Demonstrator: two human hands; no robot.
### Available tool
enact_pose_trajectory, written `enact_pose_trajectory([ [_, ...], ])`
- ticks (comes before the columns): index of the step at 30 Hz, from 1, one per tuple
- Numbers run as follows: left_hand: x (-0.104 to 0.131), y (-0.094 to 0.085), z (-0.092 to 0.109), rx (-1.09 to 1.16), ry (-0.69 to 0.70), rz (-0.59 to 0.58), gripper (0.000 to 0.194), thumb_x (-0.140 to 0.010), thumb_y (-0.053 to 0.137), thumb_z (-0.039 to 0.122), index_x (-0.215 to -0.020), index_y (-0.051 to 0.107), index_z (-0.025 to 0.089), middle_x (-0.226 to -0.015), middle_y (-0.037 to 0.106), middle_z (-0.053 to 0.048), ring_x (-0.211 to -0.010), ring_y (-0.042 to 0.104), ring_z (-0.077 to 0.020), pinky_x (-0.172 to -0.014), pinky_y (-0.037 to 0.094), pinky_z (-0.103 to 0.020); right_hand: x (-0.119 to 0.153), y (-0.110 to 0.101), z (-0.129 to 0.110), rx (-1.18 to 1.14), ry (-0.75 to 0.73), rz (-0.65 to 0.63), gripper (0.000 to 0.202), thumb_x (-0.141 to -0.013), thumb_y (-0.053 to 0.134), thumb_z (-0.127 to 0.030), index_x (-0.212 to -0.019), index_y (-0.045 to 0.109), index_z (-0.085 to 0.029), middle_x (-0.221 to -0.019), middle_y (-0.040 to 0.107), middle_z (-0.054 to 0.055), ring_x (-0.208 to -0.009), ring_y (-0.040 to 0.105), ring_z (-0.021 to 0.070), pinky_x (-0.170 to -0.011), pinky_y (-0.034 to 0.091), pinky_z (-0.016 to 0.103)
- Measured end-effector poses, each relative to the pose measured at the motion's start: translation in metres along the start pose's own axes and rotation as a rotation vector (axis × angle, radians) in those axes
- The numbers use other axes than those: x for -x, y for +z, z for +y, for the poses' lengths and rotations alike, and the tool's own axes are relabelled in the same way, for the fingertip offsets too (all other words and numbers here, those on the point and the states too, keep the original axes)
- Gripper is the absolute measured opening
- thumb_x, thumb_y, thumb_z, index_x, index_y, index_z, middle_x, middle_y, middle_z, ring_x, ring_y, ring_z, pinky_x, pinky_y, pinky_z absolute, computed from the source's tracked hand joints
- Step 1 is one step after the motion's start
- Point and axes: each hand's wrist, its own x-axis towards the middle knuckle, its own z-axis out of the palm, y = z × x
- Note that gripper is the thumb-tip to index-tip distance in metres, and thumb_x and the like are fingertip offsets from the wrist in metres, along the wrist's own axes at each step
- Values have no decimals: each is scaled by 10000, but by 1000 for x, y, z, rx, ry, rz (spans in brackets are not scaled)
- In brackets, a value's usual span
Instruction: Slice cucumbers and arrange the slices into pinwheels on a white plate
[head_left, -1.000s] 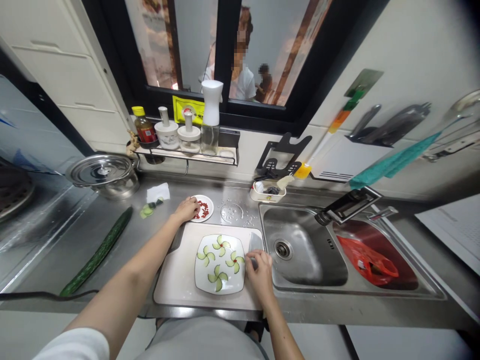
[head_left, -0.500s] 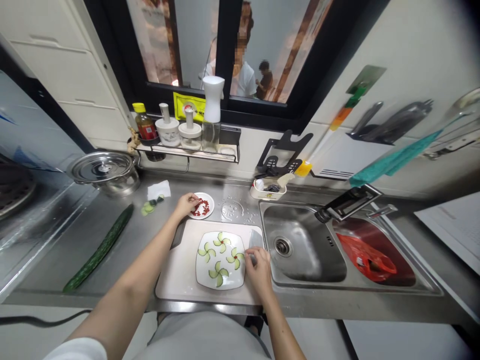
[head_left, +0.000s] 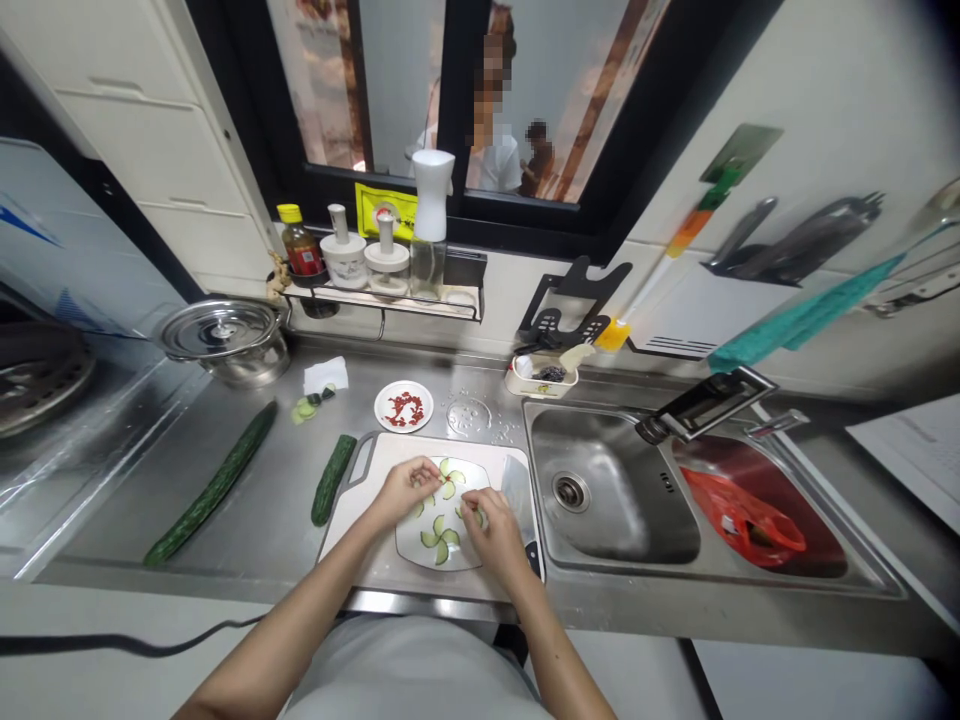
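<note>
A squarish white plate (head_left: 420,552) lies on the pale cutting board (head_left: 360,530), with cucumber slices (head_left: 440,540) laid out on it like pinwheels. My left hand (head_left: 407,490) is over the plate's upper left, thumb and fingertips pinched beside the top pinwheel, where a little red shows. What the pinch holds is too small to make out. Over the right side of the plate is my right hand (head_left: 493,530), fingers curled together, partly covering the right pinwheel. Behind the board stands a small round dish (head_left: 381,420) with small red pieces (head_left: 405,408). A knife (head_left: 517,485) lies on the board's right side.
Left of the board lie a short cucumber piece (head_left: 334,480) and a long cucumber (head_left: 214,487). A lidded steel pot (head_left: 247,360) stands behind them, near cucumber scraps (head_left: 306,409). On the right is a double sink (head_left: 615,540) with a red bag (head_left: 742,520) in it.
My left hand has moved from the dish of red pieces to the plate, uncovering the short cucumber piece. My right hand has shifted left, farther over the plate. The view has shifted slightly.
</note>
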Motion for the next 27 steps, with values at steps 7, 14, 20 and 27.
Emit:
enact_pose_trajectory([
  [7, 38, 10, 14, -179, 36, -164, 132, -746, 604, 210, -878, 611, 205, -756, 657, 9, -717, 606, -137, -679, 464, -230, 5, 8, -12, 56, -106, -140, 153, -888, 508, -236, -898, 660, -241, -894, 621, 49, -879, 530, 207, -768, 436, 327],
  [14, 46, 9, 22, -240, 44, -200, 190, -753, 596, 214, -942, 586, 231, -779, 681, 22, -727, 623, -140, -681, 459, -222, 10, 10, -11, 73, -137, -144, 142, -890, 507, -197, -864, 641, -237, -890, 605, 40, -856, 519, 195, -739, 422, 305],
  [20, 52, 8, 25, -264, 70, -231, 200, -758, 589, 215, -957, 585, 234, -764, 678, 29, -742, 627, -140, -700, 455, -219, 12, 7, -14, 103, -134, -190, 177, -908, 460, -194, -836, 618, -225, -880, 598, 47, -863, 512, 195, -752, 414, 307],
  [27, 57, 7, 25, -237, 71, -243, 195, -760, 580, 215, -955, 588, 225, -747, 667, 26, -717, 614, -140, -692, 450, -223, 15, 8, -15, 97, -160, -191, 160, -903, 459, -193, -850, 608, -219, -868, 597, 43, -857, 500, 195, -742, 406, 301],
])
